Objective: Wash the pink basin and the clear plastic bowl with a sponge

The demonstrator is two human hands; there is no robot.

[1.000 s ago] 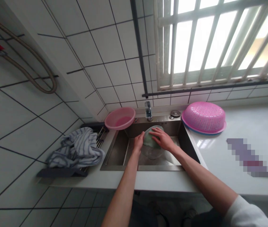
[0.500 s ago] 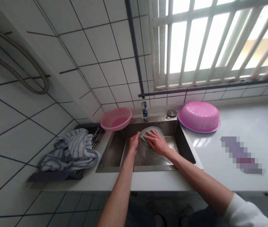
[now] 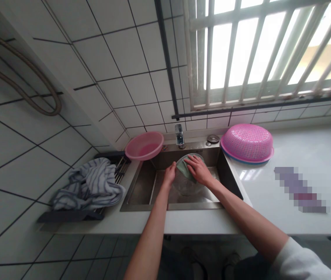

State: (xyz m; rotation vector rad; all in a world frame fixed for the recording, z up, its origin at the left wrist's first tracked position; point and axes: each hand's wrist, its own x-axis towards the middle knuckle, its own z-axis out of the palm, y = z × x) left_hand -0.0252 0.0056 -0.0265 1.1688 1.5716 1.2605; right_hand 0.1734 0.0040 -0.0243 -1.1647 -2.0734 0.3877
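A see-through round bowl is held tilted over the sink. My left hand is closed on its left edge, the thumb up at the rim. Pressed against the upper part of the bowl is a green cloth, under the fingers of my right hand. Those fingers lie over the cloth and hide part of it, along with the bowl's right side. Behind the bowl stands the faucet.
A pink basin sits at the sink's back left corner. To the right, an upturned pink colander rests on the counter, near a blurred-out item. A striped cloth lies on a rack at left. The metal drain piece is behind the sink.
The bowl has shifted slightly right, along with my left hand. My right hand has moved a little up and right with the green cloth, more of which now shows.
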